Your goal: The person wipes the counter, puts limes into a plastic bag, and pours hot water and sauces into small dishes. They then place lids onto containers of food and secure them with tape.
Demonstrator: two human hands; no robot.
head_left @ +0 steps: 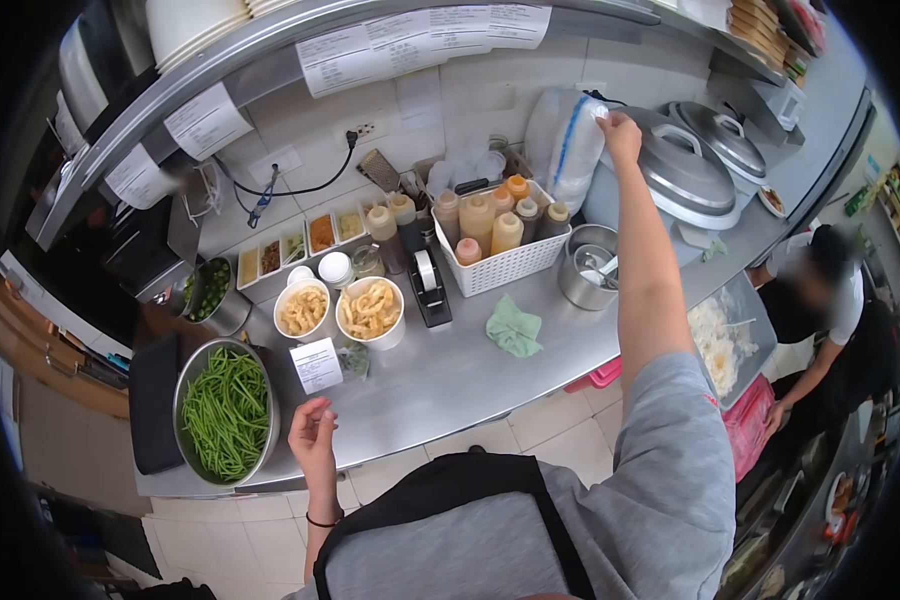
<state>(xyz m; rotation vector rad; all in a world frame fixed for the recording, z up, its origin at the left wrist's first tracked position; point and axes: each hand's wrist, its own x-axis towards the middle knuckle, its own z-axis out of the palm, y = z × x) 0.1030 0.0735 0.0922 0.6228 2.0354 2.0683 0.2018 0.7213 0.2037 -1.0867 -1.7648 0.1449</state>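
Note:
My right hand [622, 137] reaches to the back of the steel counter, its fingers pinching the top of a clear plastic sleeve [574, 150] with a blue stripe. The sleeve stands upright against the tiled wall, beside a large lidded pot [670, 165]. Over the counter's front edge, my left hand [313, 442] is empty, fingers loosely bent and apart. Nearest to it are a printed slip [316, 366] and a steel bowl of green beans [225, 415]. Two white tubs of fried pieces [303, 308] [370, 311] stand behind the slip.
A white basket [505, 268] holds several sauce bottles. Around it are a tape dispenser [429, 285], a green cloth [514, 326] and a steel container [588, 280] with utensils. More printed slips [420, 45] hang from the shelf above. On the right a person [820, 300] handles a pink bag [752, 425].

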